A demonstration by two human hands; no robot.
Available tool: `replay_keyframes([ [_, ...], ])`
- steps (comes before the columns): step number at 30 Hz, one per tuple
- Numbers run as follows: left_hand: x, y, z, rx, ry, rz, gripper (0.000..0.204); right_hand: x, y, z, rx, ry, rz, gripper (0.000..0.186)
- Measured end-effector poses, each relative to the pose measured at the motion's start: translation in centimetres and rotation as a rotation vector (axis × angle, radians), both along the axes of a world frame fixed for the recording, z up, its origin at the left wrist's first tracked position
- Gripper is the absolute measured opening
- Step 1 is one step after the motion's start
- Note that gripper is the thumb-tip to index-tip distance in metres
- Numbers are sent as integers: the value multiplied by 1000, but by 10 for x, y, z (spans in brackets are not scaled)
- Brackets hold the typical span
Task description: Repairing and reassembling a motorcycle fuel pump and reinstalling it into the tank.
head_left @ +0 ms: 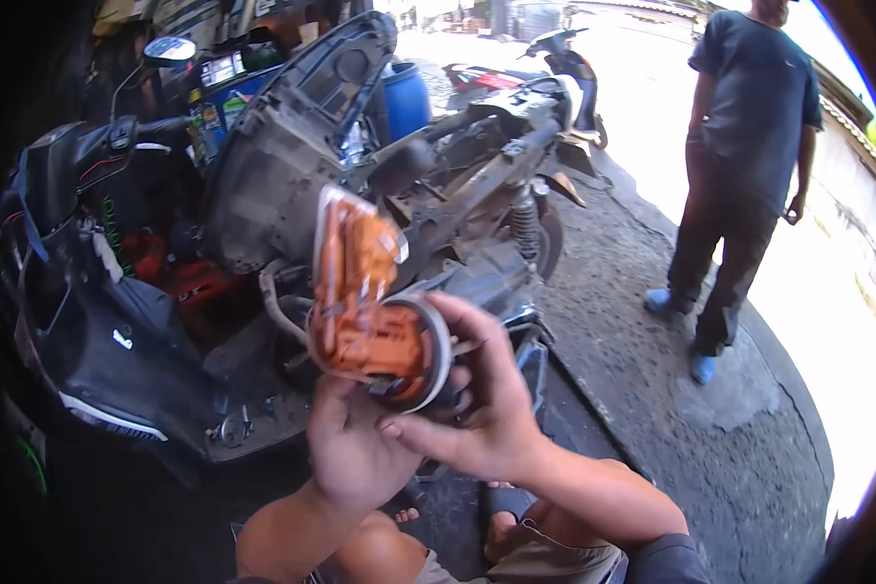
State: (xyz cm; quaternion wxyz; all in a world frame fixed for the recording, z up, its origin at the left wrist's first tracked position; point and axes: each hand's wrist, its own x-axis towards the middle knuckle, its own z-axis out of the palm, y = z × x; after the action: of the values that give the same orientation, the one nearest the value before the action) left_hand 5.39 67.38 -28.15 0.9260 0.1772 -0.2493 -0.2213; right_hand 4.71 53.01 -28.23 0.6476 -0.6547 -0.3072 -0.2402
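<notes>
In front of me I hold up an orange pump-like part [370,336] with a round dark base and a pale ring around that base's rim. Something clear and shiny, like plastic, covers its upper end, and blur hides the finer detail. My right hand [477,389] grips the round base from the right, thumb below and fingers along the rim. From below, my left hand [360,448] supports the part, its fingers mostly hidden behind it. Beyond both hands stands a partly stripped scooter [156,341] with its frame bare at the rear.
A dark scooter panel or seat underside [292,136] stands raised behind the part. Farther back are a blue barrel [405,100] and another scooter [565,63]. At the right a person [754,127] in dark clothes and blue shoes stands on rough concrete.
</notes>
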Motion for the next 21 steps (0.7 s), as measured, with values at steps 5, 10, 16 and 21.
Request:
replay_keyframes([
  [5, -6, -67, 8, -231, 24, -484, 54, -54, -60, 31, 159, 17, -135, 95],
  [10, -19, -124, 1, 117, -124, -543, 53, -108, -118, 32, 382, 253, -233, 74],
  [16, -20, -175, -3, 667, -271, -523, 47, -116, -197, -20, 468, 331, -290, 77],
  [21, 23, -181, -57, 1194, -569, -250, 28, -119, -262, -99, 704, 450, -288, 71],
])
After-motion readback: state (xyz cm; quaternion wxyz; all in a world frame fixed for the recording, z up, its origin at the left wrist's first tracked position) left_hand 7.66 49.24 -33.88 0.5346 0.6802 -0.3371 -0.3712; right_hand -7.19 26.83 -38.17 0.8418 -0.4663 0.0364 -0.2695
